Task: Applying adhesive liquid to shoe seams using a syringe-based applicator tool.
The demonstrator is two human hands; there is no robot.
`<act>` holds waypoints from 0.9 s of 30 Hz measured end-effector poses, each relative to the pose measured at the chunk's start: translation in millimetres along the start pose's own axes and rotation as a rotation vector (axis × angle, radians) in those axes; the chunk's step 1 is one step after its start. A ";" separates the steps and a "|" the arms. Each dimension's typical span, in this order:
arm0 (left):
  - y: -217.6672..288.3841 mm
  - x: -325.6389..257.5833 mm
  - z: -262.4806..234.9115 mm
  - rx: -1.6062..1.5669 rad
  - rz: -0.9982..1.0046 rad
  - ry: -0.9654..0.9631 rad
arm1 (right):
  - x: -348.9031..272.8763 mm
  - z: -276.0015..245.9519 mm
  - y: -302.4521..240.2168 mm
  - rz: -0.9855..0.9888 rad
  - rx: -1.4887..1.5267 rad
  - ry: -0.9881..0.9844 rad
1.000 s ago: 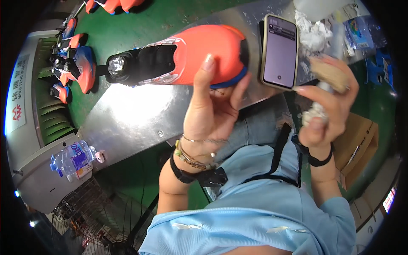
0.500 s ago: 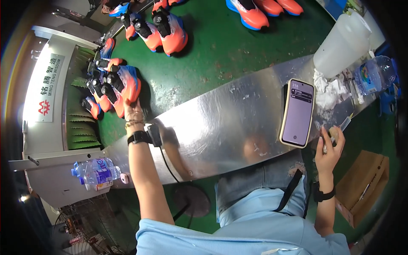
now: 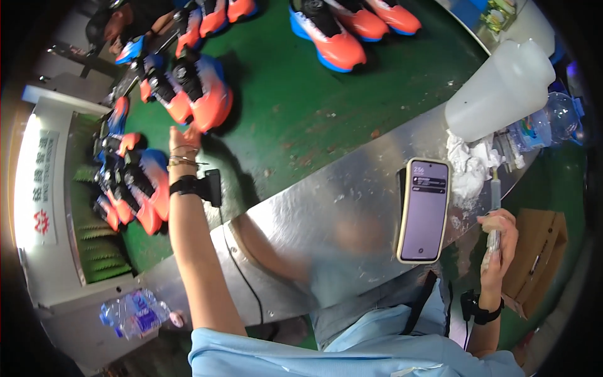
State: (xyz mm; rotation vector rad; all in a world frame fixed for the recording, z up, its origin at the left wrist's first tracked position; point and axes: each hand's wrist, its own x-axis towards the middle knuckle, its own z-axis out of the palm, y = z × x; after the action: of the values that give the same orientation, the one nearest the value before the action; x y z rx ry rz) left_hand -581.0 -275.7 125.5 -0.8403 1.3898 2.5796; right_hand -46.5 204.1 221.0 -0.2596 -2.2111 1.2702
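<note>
My left hand (image 3: 185, 143) reaches out over the green table to the toe of an orange, white and blue sports shoe (image 3: 210, 103). The fingers are stretched out at the toe, and the shoe partly hides the tips. Beside that shoe stands a matching one (image 3: 168, 100). At the right, my right hand (image 3: 502, 239) is closed around a slim, whitish translucent stick-like tool (image 3: 496, 191), held upright. Its exact kind is not clear. A phone (image 3: 424, 213) with a lit screen lies on the metal strip to the left of this hand.
More shoes stand in a left cluster (image 3: 135, 182) and a far group (image 3: 339, 41). A white plastic jug (image 3: 499, 91), crumpled white tissue (image 3: 468, 166) and a clear bottle (image 3: 559, 119) are at right. Below sits a cardboard box (image 3: 534, 257). Bottles (image 3: 138, 314) lie lower left. A person (image 3: 119, 28) is behind.
My view has shifted. My left hand has gone from the left cluster's toe to the toe of a middle-group shoe. My right hand has turned, and its tool now points upward.
</note>
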 end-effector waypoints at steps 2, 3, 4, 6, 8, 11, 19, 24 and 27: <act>-19.4 6.4 37.5 0.012 0.059 -0.295 | 2.8 -3.5 -7.4 0.093 0.066 -0.003; -16.7 10.1 52.4 -0.009 -0.034 -0.183 | 3.2 -5.2 -9.5 0.110 0.162 0.022; -18.3 11.0 64.3 0.157 0.035 -0.126 | 3.9 -6.8 -11.9 0.125 0.260 0.045; -5.5 25.7 51.1 0.256 0.126 -0.176 | 5.8 -7.4 -23.3 0.174 0.265 0.071; 9.5 46.1 13.0 0.292 0.173 -0.113 | 5.0 -8.7 -34.2 0.281 0.441 0.179; -19.9 5.3 25.0 0.433 0.254 -0.079 | -3.0 -9.2 -29.4 0.357 0.457 0.269; -46.4 -311.3 -66.3 0.387 0.042 -0.434 | -9.1 -17.0 -26.8 0.266 0.693 0.077; -109.6 -524.5 -136.0 0.225 -0.063 -0.128 | -14.8 -8.4 -15.7 0.186 0.788 0.012; -126.7 -590.0 -184.1 0.290 -0.113 -0.035 | -25.4 -2.8 -16.1 0.183 0.740 0.051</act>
State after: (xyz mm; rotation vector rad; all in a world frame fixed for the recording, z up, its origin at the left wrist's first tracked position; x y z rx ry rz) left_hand 36.6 -247.2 251.2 -0.7977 1.6044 2.2263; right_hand -22.4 186.7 226.0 -0.1954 -1.5568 2.0470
